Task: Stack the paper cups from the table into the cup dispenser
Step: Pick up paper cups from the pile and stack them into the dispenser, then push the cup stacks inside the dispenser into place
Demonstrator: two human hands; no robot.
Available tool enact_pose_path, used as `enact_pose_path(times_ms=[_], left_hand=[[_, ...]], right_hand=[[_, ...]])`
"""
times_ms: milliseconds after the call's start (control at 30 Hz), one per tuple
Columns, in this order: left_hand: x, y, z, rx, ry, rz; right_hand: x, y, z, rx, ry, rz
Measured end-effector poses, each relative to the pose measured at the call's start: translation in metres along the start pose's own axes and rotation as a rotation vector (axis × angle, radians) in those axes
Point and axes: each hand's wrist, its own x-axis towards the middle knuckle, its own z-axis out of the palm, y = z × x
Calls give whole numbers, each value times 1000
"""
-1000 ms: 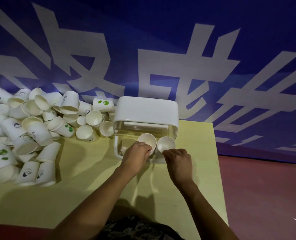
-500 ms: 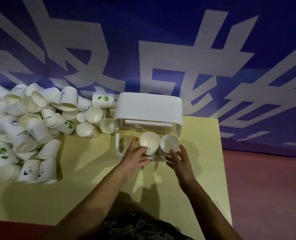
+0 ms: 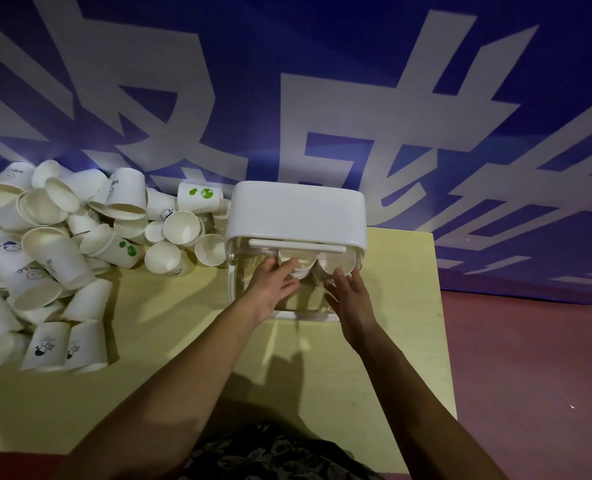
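Note:
A white cup dispenser (image 3: 296, 213) with a clear front stands on the yellow table (image 3: 170, 368). Two cup stacks sit inside it, mouths toward me: the left stack (image 3: 301, 266) and the right stack (image 3: 339, 265), both high under the lid. My left hand (image 3: 270, 289) has its fingers spread against the left stack. My right hand (image 3: 351, 296) is flat with fingertips touching the right stack from below. A big pile of loose white paper cups (image 3: 55, 251) lies at the table's left.
A blue banner with large white characters (image 3: 322, 116) hangs right behind the table. The table's right edge (image 3: 441, 323) drops to a reddish floor (image 3: 530, 375). Some loose cups (image 3: 180, 226) lie close to the dispenser's left side.
Both hands have opened from closed grips on the cups to flat fingers. The two cup stacks have moved up and deeper into the dispenser. The view has shifted slightly.

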Motion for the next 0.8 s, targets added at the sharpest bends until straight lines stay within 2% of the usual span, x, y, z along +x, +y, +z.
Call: enact_pose_path(times_ms=[167,267,367,467,567,800], left_hand=[[6,6,0,-43,-12,25],[-1,10,3,21,-32,50],[-14,8,-2,177,4,100],[-29,-2,-20,483,124,213],[-46,-8,-52,723,241,326],[-88,3,-153,985,505,432]], right_hand=[[6,-5,8,49,38,6],[4,-8,10,51,44,20],[-5,1,8,-35,71,52],[-18,18,13,-229,111,42],[-29,34,33,-440,21,-39],[-43,50,124,-750,-252,-163]])
